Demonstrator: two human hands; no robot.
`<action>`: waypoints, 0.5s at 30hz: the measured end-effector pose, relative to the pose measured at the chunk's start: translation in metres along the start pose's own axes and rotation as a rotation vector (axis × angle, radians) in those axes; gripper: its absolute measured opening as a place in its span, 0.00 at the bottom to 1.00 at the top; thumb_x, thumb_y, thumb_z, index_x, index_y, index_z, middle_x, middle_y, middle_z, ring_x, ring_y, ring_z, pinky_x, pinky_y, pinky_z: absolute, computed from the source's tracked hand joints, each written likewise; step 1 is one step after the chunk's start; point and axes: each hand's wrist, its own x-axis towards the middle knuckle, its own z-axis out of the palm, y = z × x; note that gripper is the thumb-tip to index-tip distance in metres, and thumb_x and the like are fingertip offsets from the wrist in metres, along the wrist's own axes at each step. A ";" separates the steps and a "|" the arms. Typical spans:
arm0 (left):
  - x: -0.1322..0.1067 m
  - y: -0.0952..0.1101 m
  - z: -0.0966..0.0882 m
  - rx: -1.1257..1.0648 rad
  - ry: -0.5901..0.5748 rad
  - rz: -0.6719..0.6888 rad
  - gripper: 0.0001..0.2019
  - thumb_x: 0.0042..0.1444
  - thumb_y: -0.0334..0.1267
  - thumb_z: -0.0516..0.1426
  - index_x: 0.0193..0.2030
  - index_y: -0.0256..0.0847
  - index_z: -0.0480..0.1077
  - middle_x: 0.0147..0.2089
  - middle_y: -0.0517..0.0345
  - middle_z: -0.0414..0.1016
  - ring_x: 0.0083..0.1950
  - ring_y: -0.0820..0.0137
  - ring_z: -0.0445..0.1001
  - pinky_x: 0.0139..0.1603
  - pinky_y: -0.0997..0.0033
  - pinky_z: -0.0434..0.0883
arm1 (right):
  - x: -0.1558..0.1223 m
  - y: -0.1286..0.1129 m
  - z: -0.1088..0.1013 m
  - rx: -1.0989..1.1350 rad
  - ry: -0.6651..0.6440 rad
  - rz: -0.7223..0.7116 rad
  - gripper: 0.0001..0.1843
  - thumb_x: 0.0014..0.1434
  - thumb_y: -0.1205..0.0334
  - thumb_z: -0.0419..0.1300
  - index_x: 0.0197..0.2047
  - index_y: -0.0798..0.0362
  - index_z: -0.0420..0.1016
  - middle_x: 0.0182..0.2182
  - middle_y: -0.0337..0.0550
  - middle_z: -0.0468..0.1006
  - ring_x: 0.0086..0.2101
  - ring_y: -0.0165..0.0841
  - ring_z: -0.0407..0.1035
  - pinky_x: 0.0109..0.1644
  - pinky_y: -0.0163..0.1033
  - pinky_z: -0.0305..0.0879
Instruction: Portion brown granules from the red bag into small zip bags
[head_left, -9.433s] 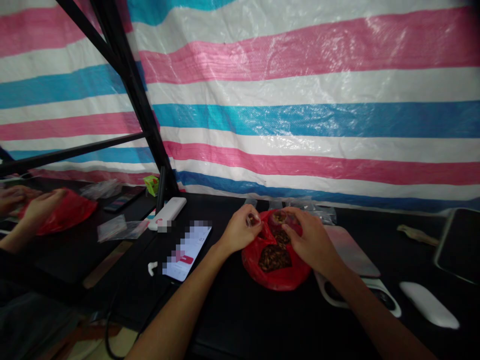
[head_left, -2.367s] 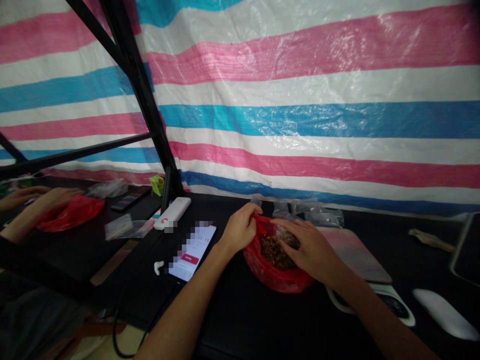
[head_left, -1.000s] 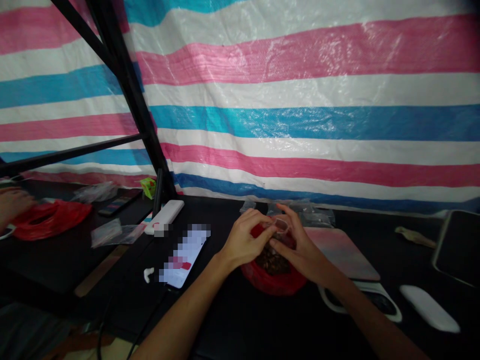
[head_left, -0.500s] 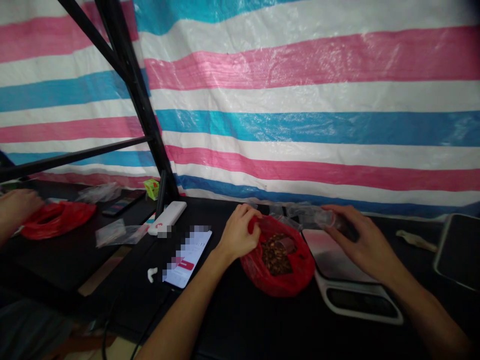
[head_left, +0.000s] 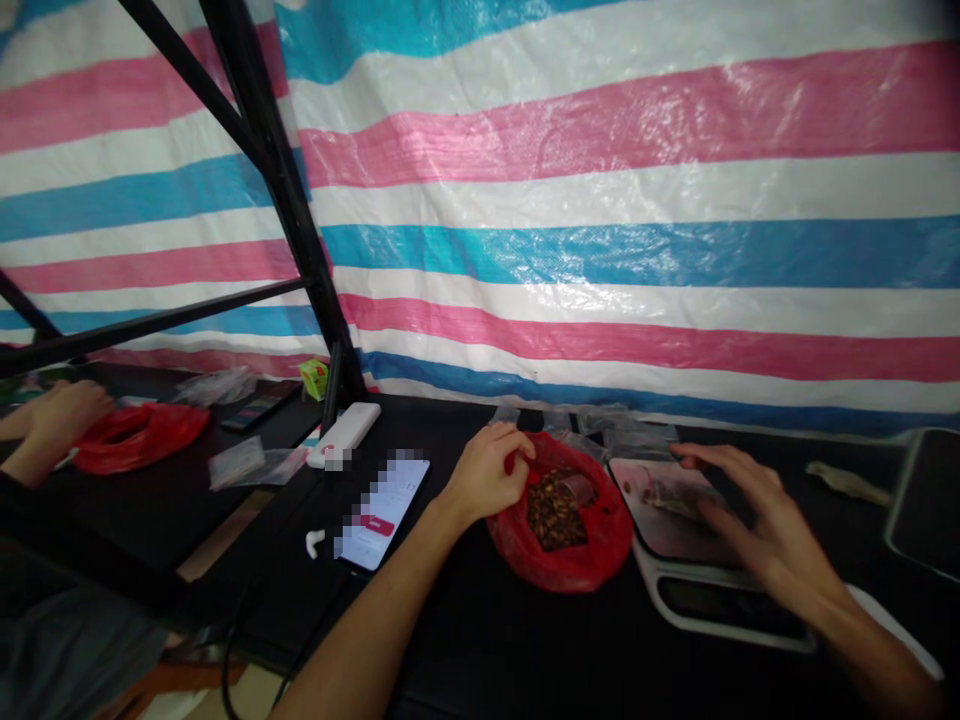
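Observation:
My left hand (head_left: 489, 472) pinches the left rim of a red plastic bag (head_left: 559, 572), which stands on the black table. Inside the bag are small brown pieces (head_left: 553, 518), their kind unclear, with a small translucent scoop or cup (head_left: 577, 490) lying among them. To the right is a kitchen scale (head_left: 739, 612) with a shiny top plate. A small clear plastic bag with darkish contents (head_left: 679, 497) lies on that plate. Just above it, my right hand (head_left: 772, 520) is spread, thumb and fingers apart; the hand hides the plate's right part.
Clear empty bags (head_left: 626, 430) lie behind the red bag. A phone (head_left: 386, 515), an earbud (head_left: 314, 543) and a white power strip or box (head_left: 346, 432) are at left. Beyond the black metal post (head_left: 300, 230), another person's hand (head_left: 67, 420) is at a second red bag (head_left: 142, 445).
My right hand has let go of the small clear bag, which now rests on the scale, and its fingers have opened. My left hand still grips the red bag's rim.

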 end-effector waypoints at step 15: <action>-0.001 -0.002 0.004 0.003 -0.027 0.022 0.11 0.51 0.21 0.55 0.33 0.42 0.73 0.36 0.57 0.77 0.39 0.66 0.73 0.46 0.62 0.69 | -0.001 -0.004 -0.001 0.028 0.062 0.006 0.22 0.59 0.63 0.55 0.56 0.38 0.71 0.48 0.44 0.79 0.49 0.55 0.73 0.53 0.61 0.61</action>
